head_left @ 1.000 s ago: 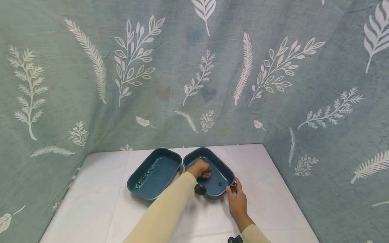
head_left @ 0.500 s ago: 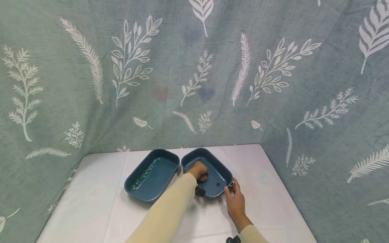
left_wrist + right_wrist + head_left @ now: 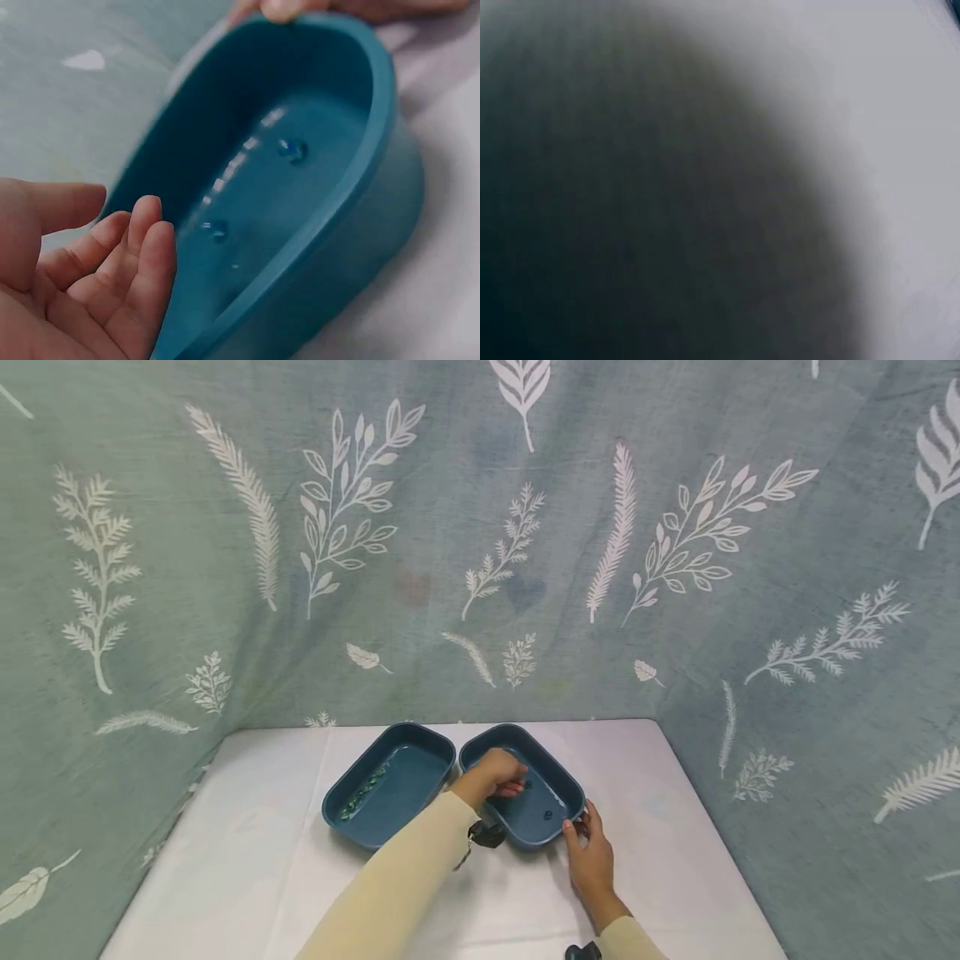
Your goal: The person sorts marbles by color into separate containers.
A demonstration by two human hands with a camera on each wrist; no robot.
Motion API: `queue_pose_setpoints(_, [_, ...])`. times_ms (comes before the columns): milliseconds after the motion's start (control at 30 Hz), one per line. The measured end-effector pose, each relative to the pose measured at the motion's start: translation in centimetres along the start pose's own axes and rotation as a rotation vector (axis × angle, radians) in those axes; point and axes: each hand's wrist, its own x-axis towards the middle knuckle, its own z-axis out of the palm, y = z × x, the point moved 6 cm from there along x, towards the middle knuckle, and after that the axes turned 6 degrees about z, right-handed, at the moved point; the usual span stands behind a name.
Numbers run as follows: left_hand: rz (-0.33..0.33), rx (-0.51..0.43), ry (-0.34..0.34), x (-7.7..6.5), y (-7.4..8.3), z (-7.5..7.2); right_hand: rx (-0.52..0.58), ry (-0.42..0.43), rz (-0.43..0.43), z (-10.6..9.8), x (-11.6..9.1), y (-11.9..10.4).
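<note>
My left hand [image 3: 501, 772] reaches into the right-hand blue tray [image 3: 564, 770]. In the left wrist view the fingers [image 3: 154, 262] are loosely bent and apart from the thumb, with nothing between them. Two small glassy blue marbles [image 3: 292, 150] lie on that tray's floor; in the head view one marble [image 3: 548, 815] is near the close right corner and the other marble [image 3: 528, 784] is right by my left fingertips. With thumb and fingers, my right hand [image 3: 591, 853] grips the tray's rim at the near right corner. A dark blur fills most of the right wrist view.
Left of it stands a matching blue tray [image 3: 411, 787], with several small green glassy pieces [image 3: 363, 793] along its left side. A white cloth [image 3: 675, 868] covers the table. Behind and beside it hangs a grey-green leaf-print curtain [image 3: 442, 543].
The head view has shifted slightly. My left fingers have lifted and loosened, and a second marble now shows beside them. My right hand keeps its grip on the tray rim.
</note>
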Motion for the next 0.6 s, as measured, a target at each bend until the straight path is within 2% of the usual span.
queue_pose_setpoints(333, [0.088, -0.091, -0.013, -4.4, 0.1, -2.6, 0.007, -0.022, 0.024, -0.4, -0.2, -0.4])
queue_pose_setpoints(467, [0.115, -0.094, -0.016, -6.5, -0.7, -3.5, 0.01, -0.03, 0.029, -0.2, -0.3, -0.4])
queue_pose_setpoints(600, [0.12, -0.077, -0.004, -8.9, -2.2, -4.4, 0.004, -0.028, 0.024, 0.0, -0.2, -0.2])
